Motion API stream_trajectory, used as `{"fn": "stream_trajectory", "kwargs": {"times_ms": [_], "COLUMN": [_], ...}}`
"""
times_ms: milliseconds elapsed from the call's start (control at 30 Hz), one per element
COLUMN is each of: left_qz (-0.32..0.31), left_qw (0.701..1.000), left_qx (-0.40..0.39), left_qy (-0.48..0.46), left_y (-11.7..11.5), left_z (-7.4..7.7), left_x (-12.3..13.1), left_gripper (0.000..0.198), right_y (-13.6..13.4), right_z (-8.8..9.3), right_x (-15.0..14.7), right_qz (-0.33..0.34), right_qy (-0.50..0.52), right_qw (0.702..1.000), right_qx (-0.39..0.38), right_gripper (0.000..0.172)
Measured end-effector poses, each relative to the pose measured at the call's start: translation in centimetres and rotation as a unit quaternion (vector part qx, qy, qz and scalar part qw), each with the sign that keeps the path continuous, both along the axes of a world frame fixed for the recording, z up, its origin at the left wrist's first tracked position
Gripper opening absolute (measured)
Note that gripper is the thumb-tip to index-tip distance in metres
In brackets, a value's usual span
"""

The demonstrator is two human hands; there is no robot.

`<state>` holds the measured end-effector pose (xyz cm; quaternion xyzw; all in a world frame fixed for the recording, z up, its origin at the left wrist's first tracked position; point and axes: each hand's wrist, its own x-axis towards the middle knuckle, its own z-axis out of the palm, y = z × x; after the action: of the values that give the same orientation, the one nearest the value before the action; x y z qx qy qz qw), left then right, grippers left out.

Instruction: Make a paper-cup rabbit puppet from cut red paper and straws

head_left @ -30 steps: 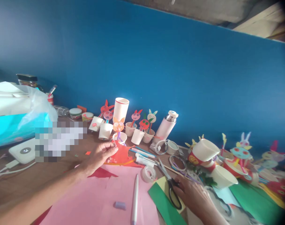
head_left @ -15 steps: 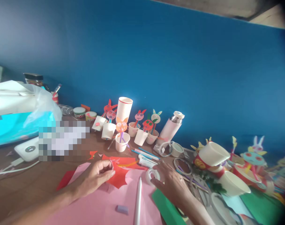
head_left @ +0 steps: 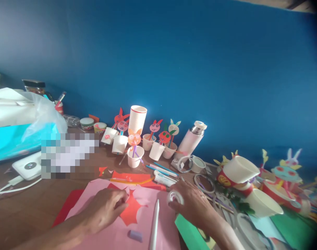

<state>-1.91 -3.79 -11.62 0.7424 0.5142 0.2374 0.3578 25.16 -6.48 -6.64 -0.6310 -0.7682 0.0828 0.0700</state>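
My left hand (head_left: 106,205) is closed, its thumb and finger pinched at the left edge of a red-orange paper cutout (head_left: 131,211) with pointed edges. Beneath the cutout lies a large pink paper sheet (head_left: 106,236). Between the thumb and fingers of my right hand (head_left: 193,199) is a small roll of clear tape (head_left: 176,197), held over the sheet's right side. A white pen (head_left: 155,225) lies between the hands, with a grey-purple cap (head_left: 136,235) to its left.
Behind stand paper cups (head_left: 136,157) with paper animal faces, a cup stack (head_left: 137,119) and a thermos (head_left: 191,140). Green paper (head_left: 189,232) lies under my right forearm; tape rings (head_left: 204,183) and bowls (head_left: 262,203) crowd the right. A power bank (head_left: 28,166) sits left.
My left hand has come down and nearer with the cutout, which now lies lower over the pink sheet. My right hand and the tape roll have shifted slightly right.
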Motion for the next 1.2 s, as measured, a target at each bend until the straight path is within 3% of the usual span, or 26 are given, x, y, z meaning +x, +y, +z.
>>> {"fn": "stream_trajectory", "kwargs": {"times_ms": [100, 167, 333, 467, 600, 700, 767, 867, 1200], "left_qz": [0.019, -0.001, -0.093, -0.072, -0.028, 0.004, 0.005, -0.028, -0.114], "left_qw": [0.985, 0.980, 0.976, 0.986, 0.994, 0.998, 0.995, 0.988, 0.984], "left_qx": [0.095, 0.112, 0.119, 0.103, 0.091, 0.056, 0.012, -0.030, -0.012], "left_qy": [0.142, 0.162, 0.155, 0.111, 0.048, -0.030, -0.095, -0.150, -0.133], "left_y": [-0.1, -0.1, 0.3, 1.0, 1.5, 1.4, 1.1, 0.6, 0.0], "left_z": [-0.1, 0.0, 0.6, 1.7, 3.0, 3.3, 3.1, 3.0, 3.3], "left_x": [0.2, 0.1, -0.6, -1.2, -1.5, -1.2, -0.9, -0.7, -0.9], "left_gripper": [0.020, 0.019, 0.021, 0.027, 0.024, 0.023, 0.022, 0.023, 0.024], "right_y": [1.6, 2.7, 4.0, 4.1, 3.5, 2.1, 0.9, -0.6, -1.1], "right_z": [0.0, -0.5, -2.3, -2.4, -1.0, 0.1, 0.4, 0.0, -1.7], "right_x": [-0.8, -1.4, -2.5, -2.1, -2.0, -3.2, -4.7, -6.9, -8.3], "right_qz": [-0.004, -0.004, -0.005, 0.003, 0.007, 0.012, 0.045, 0.099, 0.145], "right_qy": [-0.038, -0.074, -0.110, -0.131, -0.136, -0.015, 0.136, 0.258, 0.274], "right_qw": [0.998, 0.994, 0.990, 0.988, 0.986, 0.992, 0.987, 0.961, 0.949], "right_qx": [0.057, 0.077, 0.084, 0.083, 0.091, 0.127, 0.076, -0.008, -0.054], "right_gripper": [0.019, 0.018, 0.014, 0.012, 0.012, 0.013, 0.012, 0.004, 0.008]}}
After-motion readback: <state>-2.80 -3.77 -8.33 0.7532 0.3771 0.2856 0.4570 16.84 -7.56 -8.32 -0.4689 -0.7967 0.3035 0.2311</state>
